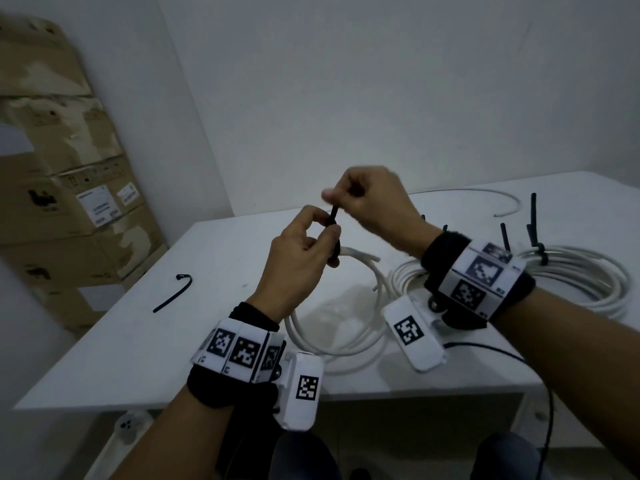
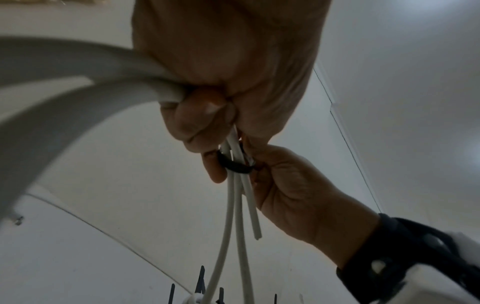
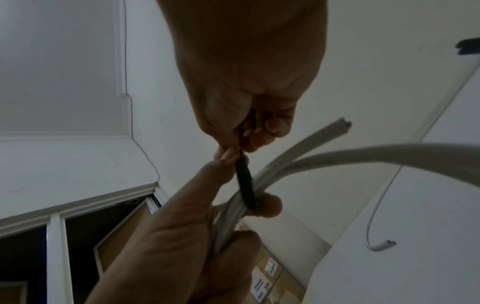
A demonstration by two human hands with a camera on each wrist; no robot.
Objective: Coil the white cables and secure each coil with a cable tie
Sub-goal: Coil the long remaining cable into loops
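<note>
A small white cable coil [image 1: 349, 327] hangs from my left hand [image 1: 304, 251] above the white table [image 1: 173, 323]. My left fingers grip its gathered strands [image 2: 233, 197] [image 3: 233, 209], and a black cable tie [image 1: 333, 220] [image 2: 233, 165] [image 3: 245, 185] is wrapped round them. My right hand [image 1: 370, 199] pinches the tie's free tail just above the left hand. A larger tied coil [image 1: 568, 275] lies on the table at the right, with black tie tails sticking up from it.
A spare black cable tie [image 1: 173, 292] lies on the table's left part. A loose white cable [image 1: 498, 202] curves along the far right. Stacked cardboard boxes [image 1: 69, 188] stand left of the table. A black cord [image 1: 540, 393] hangs over the table's near edge.
</note>
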